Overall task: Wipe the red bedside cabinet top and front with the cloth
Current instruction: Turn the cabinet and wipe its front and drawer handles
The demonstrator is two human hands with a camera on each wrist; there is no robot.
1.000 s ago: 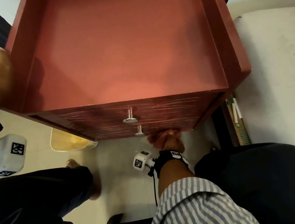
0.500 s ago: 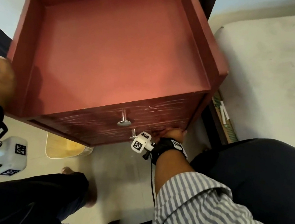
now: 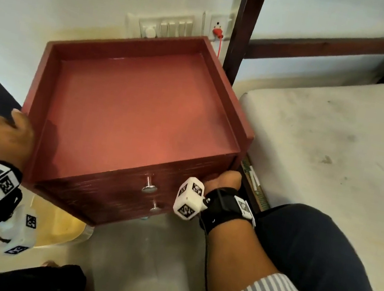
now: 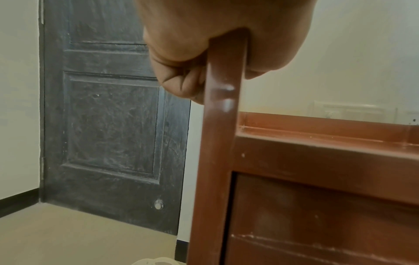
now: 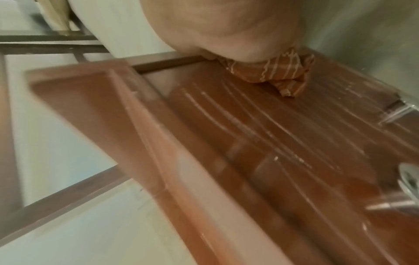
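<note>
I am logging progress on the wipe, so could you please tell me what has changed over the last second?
The right hand has slid the cloth rightward along the cabinet front, from below the knobs to the right-hand edge. The camera has pulled back, bringing the wall switches into view. The left hand still grips the cabinet's left rim.

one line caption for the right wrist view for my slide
Right hand presses a striped cloth against the red cabinet's streaked front.

Glossy red-painted cabinet [image 3: 139, 121], scuffed front; shiny, probably metal knobs [image 3: 149, 189]; striped woven cloth [image 5: 278, 71].
</note>
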